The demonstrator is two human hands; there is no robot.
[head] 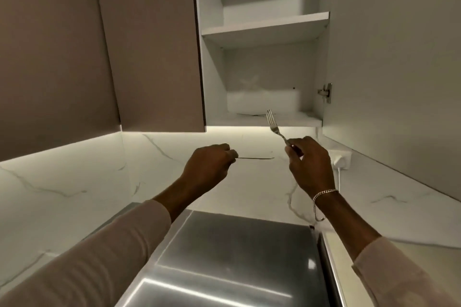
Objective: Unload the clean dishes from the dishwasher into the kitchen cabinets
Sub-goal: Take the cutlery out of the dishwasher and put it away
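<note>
One fork, one utensil, perhaps a knife; two hands.

Closed cabinet doors in the upper left of the frame are a plain matte taupe; the open cabinet at upper centre is white inside. The marble worktop and wall across the middle are white with thin grey veins, brightest under a warm white light strip. The fork is shiny silver, the thin utensil left of it dark grey. Sleeves are pale pinkish beige, the chain bracelet silver, the socket at right white, and the steel panel at bottom centre brushed grey with white glints
</note>
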